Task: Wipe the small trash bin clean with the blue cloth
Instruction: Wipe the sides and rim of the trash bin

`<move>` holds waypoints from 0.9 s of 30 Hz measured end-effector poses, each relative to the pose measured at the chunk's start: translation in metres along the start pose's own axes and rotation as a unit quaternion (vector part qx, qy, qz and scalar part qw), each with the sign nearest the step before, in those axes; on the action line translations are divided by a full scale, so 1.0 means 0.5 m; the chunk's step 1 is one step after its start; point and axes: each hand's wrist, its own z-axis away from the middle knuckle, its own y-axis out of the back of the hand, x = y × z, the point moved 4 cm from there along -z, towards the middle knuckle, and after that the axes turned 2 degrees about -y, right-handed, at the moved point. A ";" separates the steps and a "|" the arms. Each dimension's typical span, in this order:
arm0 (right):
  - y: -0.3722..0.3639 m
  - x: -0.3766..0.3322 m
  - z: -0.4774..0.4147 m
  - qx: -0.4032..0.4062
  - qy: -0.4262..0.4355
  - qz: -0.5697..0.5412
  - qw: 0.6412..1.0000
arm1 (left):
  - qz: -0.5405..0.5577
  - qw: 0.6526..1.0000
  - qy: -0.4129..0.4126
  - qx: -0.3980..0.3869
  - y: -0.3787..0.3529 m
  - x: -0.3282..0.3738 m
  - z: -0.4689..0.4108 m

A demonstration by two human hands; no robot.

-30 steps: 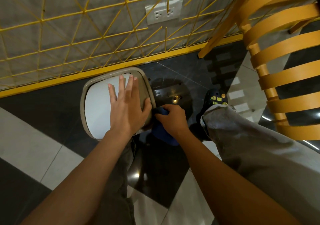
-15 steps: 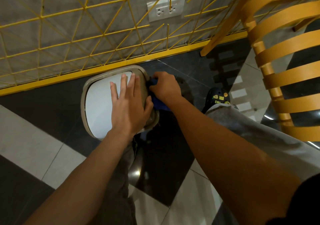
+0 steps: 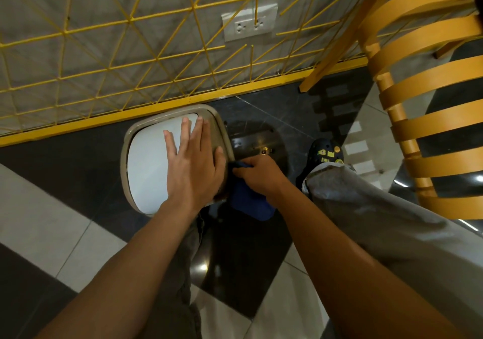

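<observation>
The small trash bin (image 3: 146, 166) stands on the dark floor by the wall, seen from above, with a beige rim and a white lid. My left hand (image 3: 194, 170) lies flat on the lid's right part, fingers straight, thumb over the rim. My right hand (image 3: 260, 175) grips the blue cloth (image 3: 249, 202) against the bin's right side, near its front corner. Part of the cloth hangs below my hand. The bin's side wall is hidden under the rim and my hands.
A yellow wire grille (image 3: 156, 51) and yellow skirting (image 3: 167, 108) run along the wall behind the bin, with a socket (image 3: 249, 22). A curved orange wooden chair (image 3: 428, 98) stands at the right. My shoe (image 3: 325, 153) and grey trouser leg (image 3: 392, 221) are beside the bin.
My right hand has slid with the cloth from the bin's far right corner back toward me along its right side. My left hand stayed flat on the lid.
</observation>
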 end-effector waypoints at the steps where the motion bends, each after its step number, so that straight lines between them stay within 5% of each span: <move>1: 0.002 -0.009 -0.010 0.009 -0.003 -0.008 1.000 | -0.002 1.000 -0.003 0.000 -0.001 0.001 0.000; 9: 0.018 -0.129 -0.087 0.068 0.064 0.092 0.991 | 0.013 1.000 -0.006 0.016 0.000 -0.002 0.001; 16: 0.019 -0.108 -0.057 0.017 0.045 0.156 0.987 | -0.009 1.000 -0.011 0.021 0.000 0.000 0.000; 27: 0.019 -0.067 -0.040 0.005 -0.008 0.112 0.994 | -0.032 0.999 -0.019 0.002 -0.004 0.001 0.000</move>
